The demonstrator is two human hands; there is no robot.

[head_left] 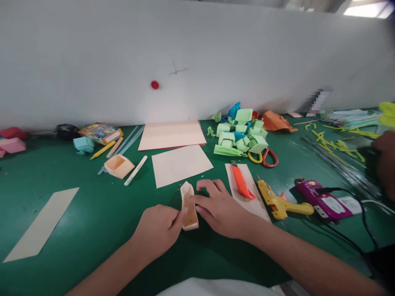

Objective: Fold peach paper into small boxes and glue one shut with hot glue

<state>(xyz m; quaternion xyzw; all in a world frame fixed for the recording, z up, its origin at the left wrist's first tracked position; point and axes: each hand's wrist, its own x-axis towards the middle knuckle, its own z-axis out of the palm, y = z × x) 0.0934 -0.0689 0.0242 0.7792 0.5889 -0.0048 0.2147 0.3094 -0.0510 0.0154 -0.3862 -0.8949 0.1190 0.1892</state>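
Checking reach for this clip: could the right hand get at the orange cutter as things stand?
Probably yes: the orange cutter lies uncovered on pale paper near the right hand, though that hand is at the paper box.

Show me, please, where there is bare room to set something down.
Bare green table shows between the cream strip and the left hand, and between that strip and the pink block. Right of the right hand, orange cutter, glue gun and purple device crowd it.

The person wears a plain whitish garment (212,287), with forearms (277,242) and fingers (203,201) bare
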